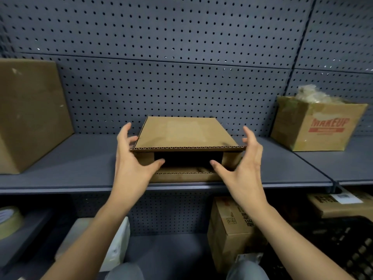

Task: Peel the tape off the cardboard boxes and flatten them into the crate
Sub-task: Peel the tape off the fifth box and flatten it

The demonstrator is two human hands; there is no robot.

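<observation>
A small flat cardboard box [185, 131] sits on the grey shelf [80, 158], its near end open with flaps spread and a dark inside showing. My left hand [131, 158] is at the box's left side, fingers spread, thumb near the open front. My right hand [242, 160] mirrors it at the right side, fingers spread, thumb by the opening. Neither hand clearly grips the box. A black crate [343, 245] stands at the lower right.
A large brown box [30, 114] stands at the shelf's left. A "MAKEUP" box [316, 126] holding crumpled tape stands at the right. Below are a brown box [228, 229], another box [343, 203], a white box [119, 245] and a tape roll [9, 221]. Pegboard backs the shelf.
</observation>
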